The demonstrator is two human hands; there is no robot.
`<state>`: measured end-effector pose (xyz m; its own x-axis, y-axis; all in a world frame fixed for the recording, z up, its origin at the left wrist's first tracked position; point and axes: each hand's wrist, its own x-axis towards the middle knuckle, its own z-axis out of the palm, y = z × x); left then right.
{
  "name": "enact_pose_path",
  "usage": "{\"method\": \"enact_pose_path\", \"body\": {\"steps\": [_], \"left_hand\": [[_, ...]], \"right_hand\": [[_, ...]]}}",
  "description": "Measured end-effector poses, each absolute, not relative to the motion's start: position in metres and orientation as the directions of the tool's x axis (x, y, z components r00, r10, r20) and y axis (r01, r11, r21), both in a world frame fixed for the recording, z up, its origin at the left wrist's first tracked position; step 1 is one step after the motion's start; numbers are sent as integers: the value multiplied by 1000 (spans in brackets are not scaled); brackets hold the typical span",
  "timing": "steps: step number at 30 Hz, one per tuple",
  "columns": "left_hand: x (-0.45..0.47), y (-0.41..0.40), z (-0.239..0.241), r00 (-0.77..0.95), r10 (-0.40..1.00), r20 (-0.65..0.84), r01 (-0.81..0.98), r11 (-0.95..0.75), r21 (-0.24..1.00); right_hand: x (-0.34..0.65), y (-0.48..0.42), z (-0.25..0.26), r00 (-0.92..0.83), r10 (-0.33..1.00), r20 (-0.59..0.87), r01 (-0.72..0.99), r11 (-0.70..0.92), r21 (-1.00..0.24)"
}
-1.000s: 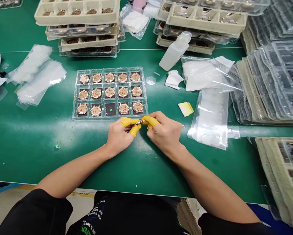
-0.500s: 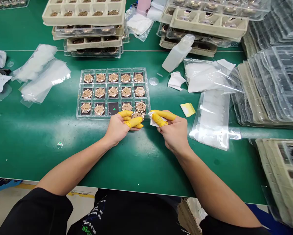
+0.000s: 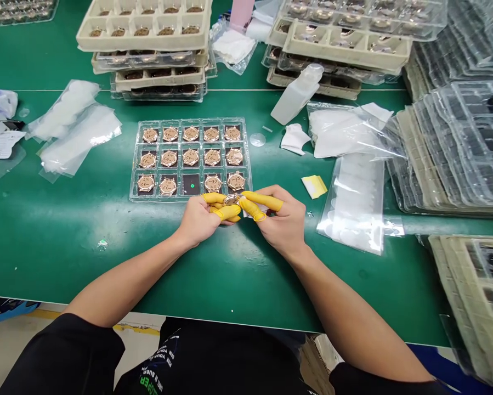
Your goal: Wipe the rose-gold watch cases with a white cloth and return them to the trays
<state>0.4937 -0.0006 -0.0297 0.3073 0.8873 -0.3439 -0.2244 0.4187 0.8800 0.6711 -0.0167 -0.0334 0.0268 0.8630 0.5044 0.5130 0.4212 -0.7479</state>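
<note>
Between the yellow-covered fingers of my left hand [image 3: 207, 215] is a gold-toned watch case [image 3: 231, 199], tilted just off the near right corner of the tray. My right hand [image 3: 277, 216], also with yellow finger cots, pinches a small white cloth [image 3: 260, 208] and its fingertips meet the case's right edge. Part of the cloth is hidden behind the fingers. The clear plastic tray [image 3: 134, 192] holds rows of similar watch cases, backs up with markings. One compartment in its near row shows only a dark pad [image 3: 191, 185] with a green dot.
Filled trays stand in a left stack [image 3: 143, 41] and a right stack [image 3: 345, 44] at the back. A white bottle [image 3: 298, 94] leans beyond the tray. White wipes [image 3: 340, 129] in plastic and a yellow-white pad [image 3: 314, 186] lie right. Clear trays [image 3: 472, 148] pile up far right.
My right hand has moved left, bringing the cloth against the watch case. In my left hand the case has tilted, its back now less visible.
</note>
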Motion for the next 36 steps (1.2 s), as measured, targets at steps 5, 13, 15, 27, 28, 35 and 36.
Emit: {"method": "enact_pose_path", "body": {"steps": [5, 13, 15, 27, 28, 35, 36], "left_hand": [[495, -4, -33, 305, 901, -308, -221, 382, 897], [493, -2, -32, 445, 849, -285, -125, 373, 919], [494, -2, -29, 471, 833, -291, -131, 392, 911], [407, 77, 21, 398, 901, -172, 818, -264, 511], [405, 84, 23, 436, 872, -220, 837, -303, 456], [441, 63, 21, 249, 955, 159, 922, -284, 263], [451, 51, 17, 236, 936, 263, 899, -313, 306]], "right_hand": [[683, -14, -34, -87, 756, 649, 674, 524, -520], [675, -15, -35, -149, 775, 614, 489, 598, -635], [668, -17, -35, -45, 759, 649, 505, 578, -641], [710, -4, 0, 21, 959, -281, -282, -264, -922], [708, -6, 0, 13, 962, -272, -251, -260, -932], [693, -12, 4, 21, 964, -265, -266, -251, -931], [691, -13, 4, 40, 960, -279, -276, -257, -926]]}}
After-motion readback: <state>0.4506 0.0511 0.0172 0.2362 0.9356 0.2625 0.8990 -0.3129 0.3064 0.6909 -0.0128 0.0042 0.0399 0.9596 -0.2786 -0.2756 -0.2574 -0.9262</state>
